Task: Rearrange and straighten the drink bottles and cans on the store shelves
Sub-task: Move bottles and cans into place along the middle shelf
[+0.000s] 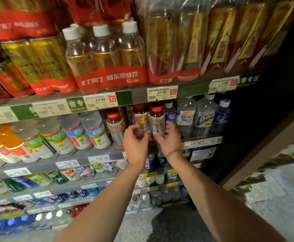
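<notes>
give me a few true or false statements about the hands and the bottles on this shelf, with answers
1. Both hands are at the two red-capped bottles on the second shelf. True: the left hand is at the left red-capped bottle, the right hand at the right red-capped bottle.
2. The top shelf holds loose cans only. False: it holds shrink-wrapped multipacks of bottles.
3. Clear bottles with white caps stand to the right of the red-capped pair. True.
4. The orange drink bottles stand at the right end of the shelf. False: they are at the far left.
5. One price tag reads 17.90. True.
</notes>
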